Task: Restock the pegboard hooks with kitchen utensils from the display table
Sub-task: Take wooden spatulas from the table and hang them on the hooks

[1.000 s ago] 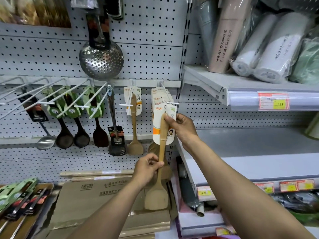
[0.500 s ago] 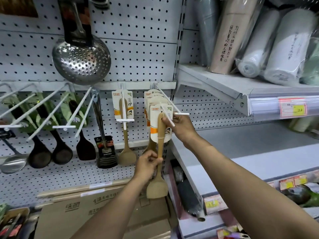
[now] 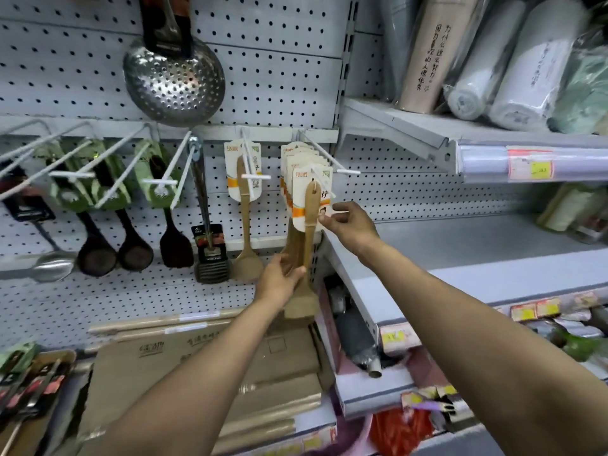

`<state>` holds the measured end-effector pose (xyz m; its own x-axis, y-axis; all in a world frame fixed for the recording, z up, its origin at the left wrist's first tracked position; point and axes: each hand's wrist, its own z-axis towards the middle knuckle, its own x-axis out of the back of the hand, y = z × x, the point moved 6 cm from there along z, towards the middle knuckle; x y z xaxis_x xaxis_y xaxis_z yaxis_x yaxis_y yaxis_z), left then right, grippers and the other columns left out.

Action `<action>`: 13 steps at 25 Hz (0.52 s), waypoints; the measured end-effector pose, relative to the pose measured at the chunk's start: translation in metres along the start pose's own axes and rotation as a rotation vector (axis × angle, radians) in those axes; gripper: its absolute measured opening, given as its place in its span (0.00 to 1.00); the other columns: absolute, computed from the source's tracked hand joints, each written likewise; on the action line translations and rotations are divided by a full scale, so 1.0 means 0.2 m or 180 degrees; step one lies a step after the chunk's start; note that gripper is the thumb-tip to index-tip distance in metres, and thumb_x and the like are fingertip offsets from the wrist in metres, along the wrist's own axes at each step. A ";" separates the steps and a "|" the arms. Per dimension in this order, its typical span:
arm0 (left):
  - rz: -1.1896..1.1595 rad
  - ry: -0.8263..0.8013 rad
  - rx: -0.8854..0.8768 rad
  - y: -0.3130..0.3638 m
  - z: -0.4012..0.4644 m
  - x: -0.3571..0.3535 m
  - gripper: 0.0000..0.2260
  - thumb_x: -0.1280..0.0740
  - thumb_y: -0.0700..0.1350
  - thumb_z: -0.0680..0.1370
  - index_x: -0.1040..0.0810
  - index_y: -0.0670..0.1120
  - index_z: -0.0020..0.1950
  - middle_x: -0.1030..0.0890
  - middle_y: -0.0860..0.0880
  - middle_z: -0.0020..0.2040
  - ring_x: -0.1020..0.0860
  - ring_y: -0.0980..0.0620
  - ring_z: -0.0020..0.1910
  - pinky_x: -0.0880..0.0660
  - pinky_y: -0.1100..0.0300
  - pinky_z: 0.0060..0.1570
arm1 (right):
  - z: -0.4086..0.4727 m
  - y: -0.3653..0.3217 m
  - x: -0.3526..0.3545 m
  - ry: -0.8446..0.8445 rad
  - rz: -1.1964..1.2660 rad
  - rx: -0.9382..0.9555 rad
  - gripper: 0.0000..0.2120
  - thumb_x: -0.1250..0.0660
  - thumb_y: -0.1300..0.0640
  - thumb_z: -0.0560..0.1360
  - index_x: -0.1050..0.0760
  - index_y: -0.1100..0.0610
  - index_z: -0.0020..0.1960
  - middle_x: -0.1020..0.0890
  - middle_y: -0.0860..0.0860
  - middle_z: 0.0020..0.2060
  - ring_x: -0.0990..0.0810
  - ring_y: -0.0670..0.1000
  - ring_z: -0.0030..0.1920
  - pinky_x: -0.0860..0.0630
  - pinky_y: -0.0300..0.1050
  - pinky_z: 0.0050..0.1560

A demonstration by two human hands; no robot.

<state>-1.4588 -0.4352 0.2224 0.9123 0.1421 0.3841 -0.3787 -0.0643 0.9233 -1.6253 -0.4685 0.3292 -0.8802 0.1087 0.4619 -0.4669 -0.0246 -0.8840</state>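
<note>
We see the wooden spatula [image 3: 308, 232] hanging at the front of the pegboard hook [image 3: 324, 159], ahead of other carded spatulas. Left hand [image 3: 279, 279] fingers curl round its lower handle. Right hand [image 3: 350, 222] fingers pinch the card's [image 3: 304, 179] edge. Steel skimmer [image 3: 174, 82] hangs upper left.

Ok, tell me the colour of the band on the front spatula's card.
Orange, on the white card; head view.

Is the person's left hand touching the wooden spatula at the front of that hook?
Touching. In the head view the left hand has fingers curled round the lower handle of the front wooden spatula, with no gap visible.
</note>
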 end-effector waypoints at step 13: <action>0.2670 0.0976 -0.0666 0.32 -1.33 1.07 0.24 0.31 0.56 0.75 0.33 0.54 0.69 0.30 0.49 0.66 0.31 0.46 0.67 0.27 0.47 0.60 | -1.27 -0.61 -0.15 -0.0751 -0.3052 0.2517 0.29 0.36 0.41 0.78 0.36 0.50 0.74 0.29 0.54 0.71 0.33 0.58 0.71 0.32 0.55 0.67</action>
<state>-1.3294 -0.1462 0.3654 0.2555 0.3876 0.8857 -0.9460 -0.0889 0.3118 -1.5208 -0.2171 0.4060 -0.1168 0.2347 0.9650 -0.7754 -0.6287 0.0591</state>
